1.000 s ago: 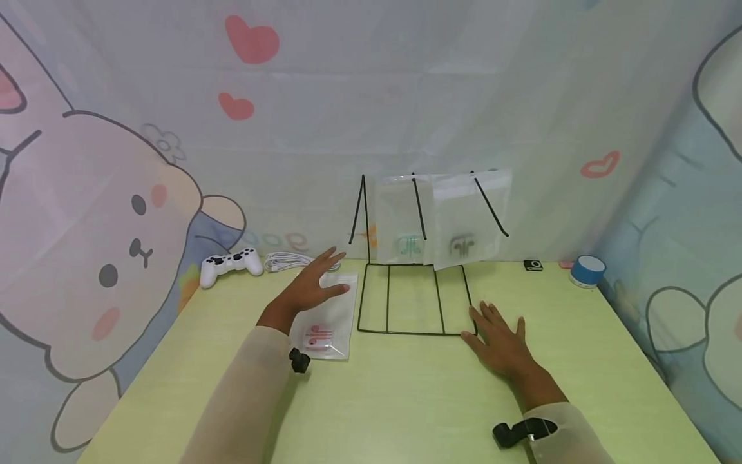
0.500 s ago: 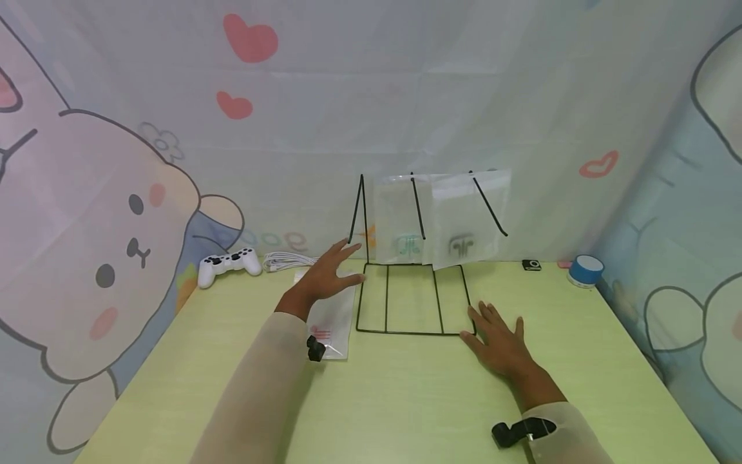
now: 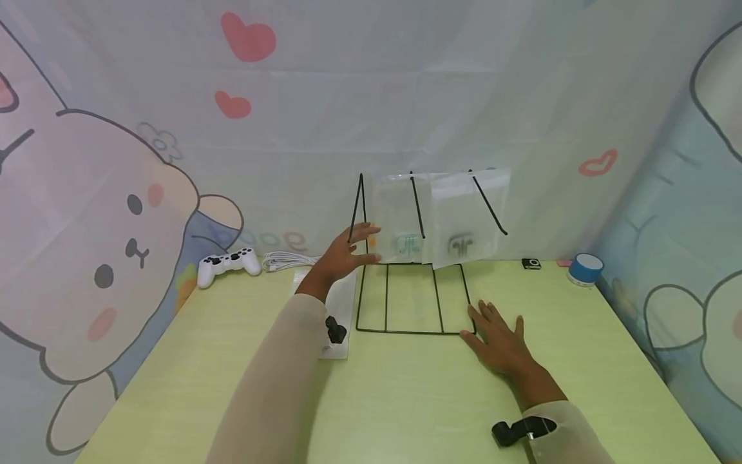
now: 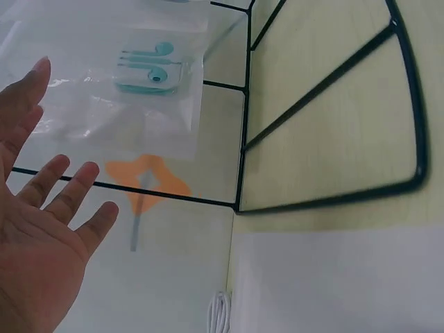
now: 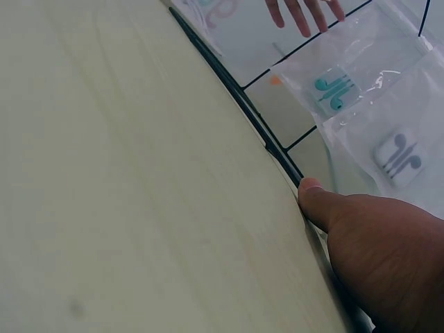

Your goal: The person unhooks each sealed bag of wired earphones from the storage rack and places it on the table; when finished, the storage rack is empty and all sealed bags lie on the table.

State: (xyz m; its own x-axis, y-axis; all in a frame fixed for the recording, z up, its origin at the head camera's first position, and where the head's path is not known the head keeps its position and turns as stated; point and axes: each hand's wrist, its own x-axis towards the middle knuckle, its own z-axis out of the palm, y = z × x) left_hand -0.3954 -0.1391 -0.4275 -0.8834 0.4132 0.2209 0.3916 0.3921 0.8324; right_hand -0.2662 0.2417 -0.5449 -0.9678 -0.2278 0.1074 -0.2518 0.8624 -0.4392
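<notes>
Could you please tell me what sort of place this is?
Probably an indoor tabletop set-up, perhaps a mock shop display. A wrinkled cartoon sheet hangs behind the table, where a wire rack bears hanging earphone bags.

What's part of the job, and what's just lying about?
Likely job: black wire rack; two hanging clear plastic earphone bags; flat pale plastic bag.
Likely loose: white gamepad; coiled white cable; small black device; blue-and-white cylinder; flat pink object.

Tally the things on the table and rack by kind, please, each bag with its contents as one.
Plastic bags: 3
Rack: 1
Game controller: 1
Cable: 1
Small black device: 1
Blue cylinder: 1
Pink item: 1
Total: 9
</notes>
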